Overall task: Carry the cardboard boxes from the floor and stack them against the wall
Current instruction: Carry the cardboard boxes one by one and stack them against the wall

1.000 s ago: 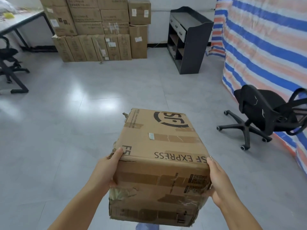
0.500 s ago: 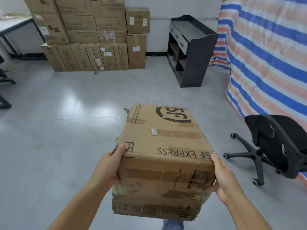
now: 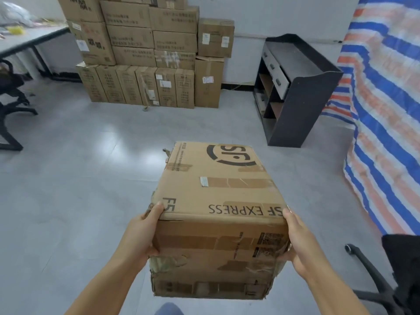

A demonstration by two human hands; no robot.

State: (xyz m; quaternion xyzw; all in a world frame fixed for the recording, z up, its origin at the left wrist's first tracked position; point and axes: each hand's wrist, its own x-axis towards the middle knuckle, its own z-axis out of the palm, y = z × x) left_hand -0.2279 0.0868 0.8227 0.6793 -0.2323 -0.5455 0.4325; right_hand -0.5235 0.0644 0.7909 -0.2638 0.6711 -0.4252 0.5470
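Fingers of the left hand curl around the near left corner of the cardboard box, with the thumb lying on the top edge and the other fingers tucked under the side, where most of them are hidden. Fingers of the right hand wrap the near right corner the same way, thumb up on the top edge and the rest pressed against the side and the bottom. So the box sits between the two hands, held up in the air above the gray floor, and it touches both hands. It has torn brown tape and black letters on top, and its near face looks crushed and ripped. Far ahead, a big stack of boxes stands against the white wall. To the right of the stack is a black shelf unit, well apart from the held box. A striped tarp in blue, orange and white hangs on the right. A black office chair is low on the right, near the right arm. A table with black legs is at the far left.
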